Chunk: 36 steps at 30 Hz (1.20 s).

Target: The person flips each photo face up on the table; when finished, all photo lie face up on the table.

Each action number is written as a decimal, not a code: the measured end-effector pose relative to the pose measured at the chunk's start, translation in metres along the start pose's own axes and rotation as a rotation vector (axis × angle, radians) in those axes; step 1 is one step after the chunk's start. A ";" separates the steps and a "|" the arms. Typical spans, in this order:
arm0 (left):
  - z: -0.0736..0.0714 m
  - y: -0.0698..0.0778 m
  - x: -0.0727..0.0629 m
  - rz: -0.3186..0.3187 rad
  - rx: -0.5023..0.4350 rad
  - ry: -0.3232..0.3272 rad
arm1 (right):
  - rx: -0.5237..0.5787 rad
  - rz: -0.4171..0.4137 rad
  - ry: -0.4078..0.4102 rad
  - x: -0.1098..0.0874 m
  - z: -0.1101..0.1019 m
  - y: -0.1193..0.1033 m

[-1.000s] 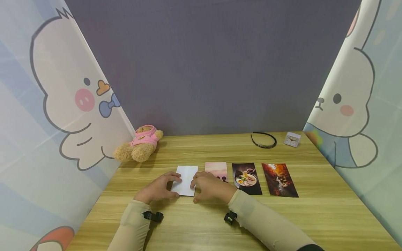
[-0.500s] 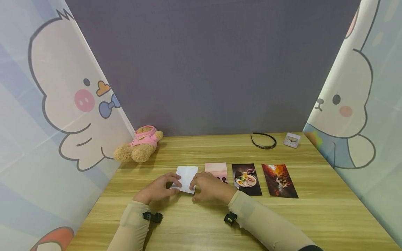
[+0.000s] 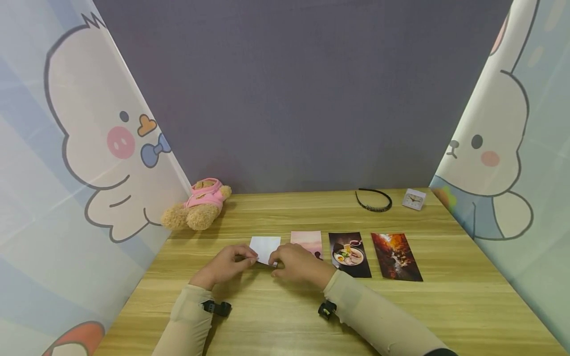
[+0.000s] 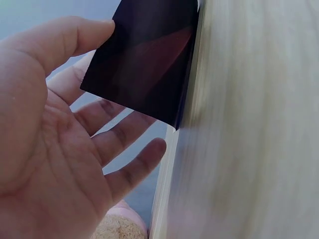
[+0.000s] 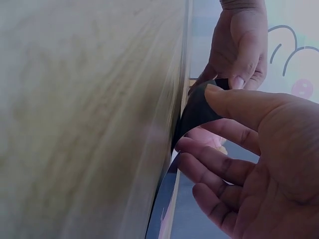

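A photo card point(image 3: 265, 246) lies white side up on the wooden table, its near edge bent up off the surface. My left hand point(image 3: 226, 267) pinches its near left corner. At the near right corner, my right hand point(image 3: 298, 265) grips the same card. The left wrist view shows the dark printed underside of the photo card point(image 4: 144, 59), thumb on that side and fingers behind. In the right wrist view the lifted edge of the photo card point(image 5: 195, 112) curves up between thumb and fingers.
Right of the white-backed card lie a pink photo point(image 3: 306, 240), partly hidden by my right hand, a ramen photo point(image 3: 350, 254) and an autumn photo point(image 3: 397, 257). Behind them are a black headband point(image 3: 377, 208) and a small clock point(image 3: 414, 199). A teddy bear point(image 3: 205, 202) lies at the back left.
The card's near edge has risen from the table and folded away from me, so less white shows. My left thumb has moved up with it to the fingers.
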<state>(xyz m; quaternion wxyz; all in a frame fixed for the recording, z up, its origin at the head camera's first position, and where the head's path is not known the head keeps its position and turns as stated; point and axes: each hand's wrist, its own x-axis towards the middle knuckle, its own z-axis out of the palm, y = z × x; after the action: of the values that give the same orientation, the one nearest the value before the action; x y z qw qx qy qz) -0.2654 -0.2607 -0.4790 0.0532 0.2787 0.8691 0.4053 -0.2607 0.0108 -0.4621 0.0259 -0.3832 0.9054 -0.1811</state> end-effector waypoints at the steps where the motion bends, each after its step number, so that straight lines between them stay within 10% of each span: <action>1: 0.000 0.001 0.000 -0.001 -0.007 0.005 | 0.009 -0.002 0.008 0.000 -0.001 0.000; 36: 0.001 0.006 0.004 0.071 -0.116 0.209 | 0.139 0.034 0.208 0.005 -0.008 0.004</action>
<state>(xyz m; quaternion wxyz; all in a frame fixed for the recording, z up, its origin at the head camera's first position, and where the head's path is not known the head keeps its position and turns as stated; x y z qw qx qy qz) -0.2665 -0.2551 -0.4748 -0.0360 0.2622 0.8345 0.4833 -0.2686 0.0125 -0.4552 -0.0383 -0.3443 0.8948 -0.2817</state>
